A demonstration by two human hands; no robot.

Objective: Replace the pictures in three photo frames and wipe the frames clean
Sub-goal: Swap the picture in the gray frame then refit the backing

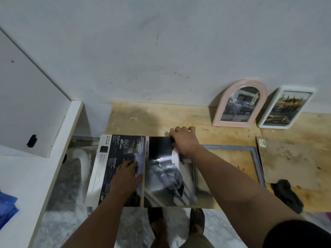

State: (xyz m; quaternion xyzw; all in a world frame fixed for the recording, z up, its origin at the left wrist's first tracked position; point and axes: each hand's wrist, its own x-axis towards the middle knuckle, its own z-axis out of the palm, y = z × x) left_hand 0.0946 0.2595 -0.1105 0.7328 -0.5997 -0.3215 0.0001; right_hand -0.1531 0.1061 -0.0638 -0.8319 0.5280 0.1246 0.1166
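Observation:
An open car brochure lies on the plywood table, hanging over its front edge. My left hand presses flat on the brochure's left page. My right hand grips the top edge of the right page, which is curling up with a glossy car picture on it. An empty grey frame lies flat under my right forearm. A pink arched frame and a white rectangular frame, both with pictures in them, lean against the wall at the back right.
A brown backing board lies flat at the right, with a dark cloth at its front edge. A white desk stands on the left with a gap between it and the table. My feet show below the table edge.

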